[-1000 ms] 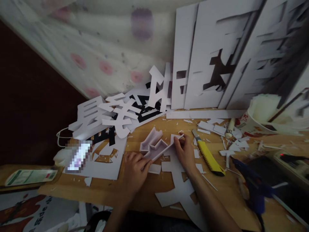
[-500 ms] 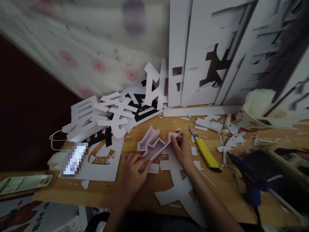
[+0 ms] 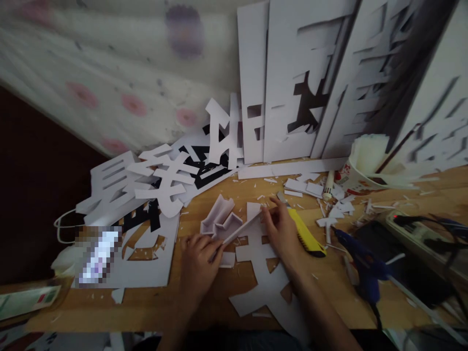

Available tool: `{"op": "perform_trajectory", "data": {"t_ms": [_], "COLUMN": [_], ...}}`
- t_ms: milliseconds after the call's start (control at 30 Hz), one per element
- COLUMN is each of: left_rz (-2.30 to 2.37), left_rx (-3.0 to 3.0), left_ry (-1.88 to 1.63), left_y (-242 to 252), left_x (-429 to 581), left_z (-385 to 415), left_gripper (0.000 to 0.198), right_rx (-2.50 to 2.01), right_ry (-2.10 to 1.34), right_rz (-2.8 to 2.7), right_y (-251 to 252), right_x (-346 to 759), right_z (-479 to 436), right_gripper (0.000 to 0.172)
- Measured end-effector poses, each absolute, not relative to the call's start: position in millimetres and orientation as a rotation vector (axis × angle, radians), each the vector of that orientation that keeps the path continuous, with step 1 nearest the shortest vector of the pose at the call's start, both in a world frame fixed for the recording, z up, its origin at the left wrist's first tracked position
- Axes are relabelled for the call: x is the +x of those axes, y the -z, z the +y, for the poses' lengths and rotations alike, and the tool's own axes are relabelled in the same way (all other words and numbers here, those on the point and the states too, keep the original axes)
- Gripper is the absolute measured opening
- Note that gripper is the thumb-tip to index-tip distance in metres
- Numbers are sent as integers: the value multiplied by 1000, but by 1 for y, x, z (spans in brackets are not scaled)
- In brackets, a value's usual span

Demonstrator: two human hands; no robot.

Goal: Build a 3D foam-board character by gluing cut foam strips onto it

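Note:
My left hand [image 3: 199, 256] and my right hand [image 3: 281, 230] both pinch a thin white foam-board strip [image 3: 241, 228] that runs slanted between them. The strip lies along the edge of a white, walled foam-board letter piece [image 3: 219, 222] on the wooden table [image 3: 204, 302]. The left hand grips the strip's lower end, the right hand its upper end. A flat white cut-out character [image 3: 265, 273] lies under and in front of my hands. A yellow utility knife [image 3: 303, 233] rests just right of the right hand, partly hidden by it.
Large white cut-out characters [image 3: 161, 183] pile at the back left. Cut foam boards [image 3: 307, 83] lean against the wall. A blue glue gun [image 3: 360, 263], a power strip [image 3: 420, 234], a paper cup of strips [image 3: 365, 165] and white scraps lie to the right. A blurred-out object [image 3: 97, 253] sits left.
The view has shifted, so everything sits further left and lower in the frame. My hands keep their grip on the strip; the right hand now overlaps the knife's near end.

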State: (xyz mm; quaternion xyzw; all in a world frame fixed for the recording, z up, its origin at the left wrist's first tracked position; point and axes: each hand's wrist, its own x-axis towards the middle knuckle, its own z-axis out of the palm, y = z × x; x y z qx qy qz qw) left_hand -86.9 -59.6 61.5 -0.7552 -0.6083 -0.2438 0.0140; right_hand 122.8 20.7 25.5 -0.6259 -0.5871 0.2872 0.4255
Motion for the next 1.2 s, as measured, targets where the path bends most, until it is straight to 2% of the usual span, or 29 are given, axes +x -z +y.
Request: {"op": "perform_trajectory", "data": {"t_ms": [200,333,567,733,900,1100,1200], "left_rz": [-1889,-1865,-1789,-1706,-1707,-1663,-1682], "left_rx": [-2327,-2351,-2364,-2366,-2372,-2379,-2395], "left_ry": [830,840,885,903,893,923,940], "left_y": [-58,-57,-55,-56,-58,-54,-53], "left_x": [-88,-89,-91,-89,-89,-92,-92], "left_z": [-59,-58,-57,-58,-57,-56,-57], "left_gripper": [15,17,13,16,19,18,16], "right_rx": [-1848,-2048,-2005,-1760,-1771,-1659,-1630], "right_ry": [-175,-95,-260,-722,-946,-1112,-1076], "right_rz": [-1521,-1628,-1591,-1436,-1459,-1809,-1891], "right_y": [-29,-15,-25,-67,-95,-98,-88], "right_x": [176,181,180,189,192,182,171], "right_z": [-3,-12,-17,-53,-83,-86,-82], "right_gripper": [39,45,49,51,54,32,29]}}
